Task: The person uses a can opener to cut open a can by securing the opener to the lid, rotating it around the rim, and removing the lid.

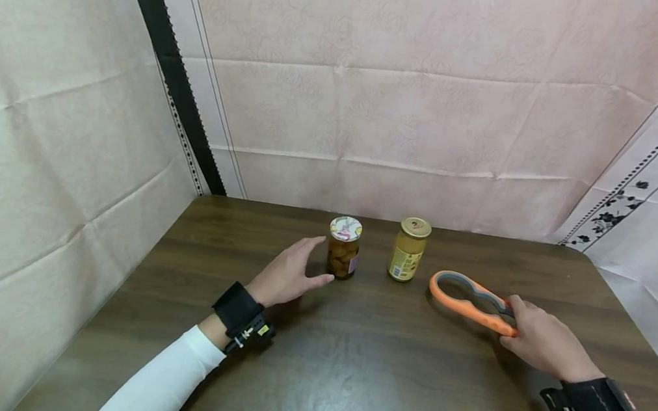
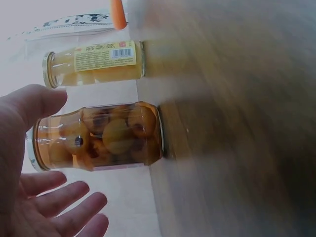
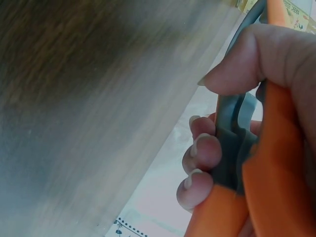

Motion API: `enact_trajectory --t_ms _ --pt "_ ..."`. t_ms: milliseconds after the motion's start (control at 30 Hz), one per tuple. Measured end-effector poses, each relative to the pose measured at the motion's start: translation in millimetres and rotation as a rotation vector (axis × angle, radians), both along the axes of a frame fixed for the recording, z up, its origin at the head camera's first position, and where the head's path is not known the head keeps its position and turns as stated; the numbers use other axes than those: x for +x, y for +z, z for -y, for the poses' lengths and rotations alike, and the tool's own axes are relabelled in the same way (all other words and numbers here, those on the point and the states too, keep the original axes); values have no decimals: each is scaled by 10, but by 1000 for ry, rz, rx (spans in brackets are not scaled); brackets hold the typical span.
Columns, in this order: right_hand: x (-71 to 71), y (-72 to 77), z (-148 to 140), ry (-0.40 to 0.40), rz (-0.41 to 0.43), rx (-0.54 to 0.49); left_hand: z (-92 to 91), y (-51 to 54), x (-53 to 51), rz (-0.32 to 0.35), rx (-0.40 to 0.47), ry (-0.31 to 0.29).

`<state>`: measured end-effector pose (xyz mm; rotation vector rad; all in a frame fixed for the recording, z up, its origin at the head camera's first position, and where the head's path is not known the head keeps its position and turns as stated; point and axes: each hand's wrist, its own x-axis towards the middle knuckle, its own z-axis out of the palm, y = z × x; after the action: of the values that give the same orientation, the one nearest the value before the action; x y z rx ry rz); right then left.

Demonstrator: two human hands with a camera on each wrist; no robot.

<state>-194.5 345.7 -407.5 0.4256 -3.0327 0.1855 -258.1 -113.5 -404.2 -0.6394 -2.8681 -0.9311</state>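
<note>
A glass jar of brown round fruit with a patterned white lid stands upright near the back of the table. My left hand is spread just to its left. The left wrist view shows the thumb on one side of this jar and the fingers on the other; whether they touch it I cannot tell. To the right stands a yellow-labelled jar with a gold lid. My right hand grips an orange and grey jar opener by its handle end, its loop pointing toward the yellow-labelled jar.
Both jars stand on a dark wooden table. Pale cloth hangs behind the table's back edge, with more cloth along the left side. A floral border runs down the cloth at the right.
</note>
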Motion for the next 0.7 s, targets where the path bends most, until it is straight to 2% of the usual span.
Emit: enact_trajectory --t_ms 133,233,433,700 --pt "1 -2 2 -7 0 0 -75 18 -78 50 60 36" --pt "2 -5 13 -5 -1 -4 -123 13 -141 64 106 59" --pt "3 -4 39 31 -15 -7 -177 -45 -266 81 222 88" --pt "21 -5 62 61 -60 -9 -260 -115 -385 142 359 104"
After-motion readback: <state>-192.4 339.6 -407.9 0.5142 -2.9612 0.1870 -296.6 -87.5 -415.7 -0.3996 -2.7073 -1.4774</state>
